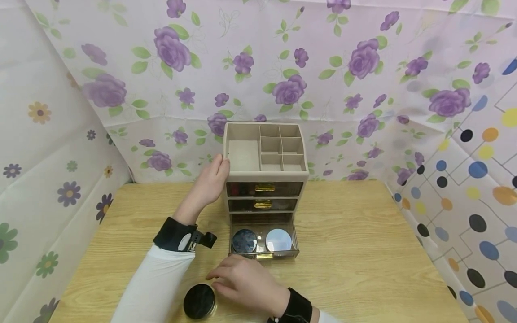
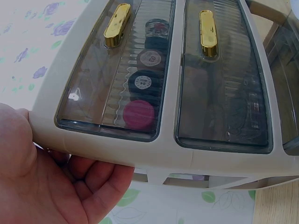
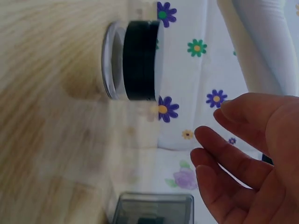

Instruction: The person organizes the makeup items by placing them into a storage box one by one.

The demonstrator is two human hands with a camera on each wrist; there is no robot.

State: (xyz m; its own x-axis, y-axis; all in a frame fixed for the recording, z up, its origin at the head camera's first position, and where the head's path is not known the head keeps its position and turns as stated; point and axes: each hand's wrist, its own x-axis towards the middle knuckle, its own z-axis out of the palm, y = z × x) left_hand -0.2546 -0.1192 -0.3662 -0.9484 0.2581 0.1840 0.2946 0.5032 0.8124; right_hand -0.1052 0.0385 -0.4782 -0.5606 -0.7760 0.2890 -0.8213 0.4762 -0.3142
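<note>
A beige cosmetic organizer (image 1: 264,176) stands at the back of the table. Its bottom drawer (image 1: 293,254) is pulled out and holds a dark round container (image 1: 244,241) and a pale, shiny round one (image 1: 278,240). My left hand (image 1: 211,180) grips the organizer's left side near the top front corner, fingers bent against the side wall in the left wrist view. In front of the drawer, my right hand (image 1: 252,283) holds nothing, its fingers loosely bent. Just left of its fingertips stands a round jar (image 1: 199,301) with a black lid and clear base, apart from the hand in the right wrist view.
Behind closed fronts sit the top drawer (image 1: 242,189), with several round-capped items inside, and the middle drawer (image 1: 242,205). The organizer's top has divided compartments (image 1: 281,154). Patterned cloths (image 1: 258,58) enclose the wooden table (image 1: 355,251) at the back and sides.
</note>
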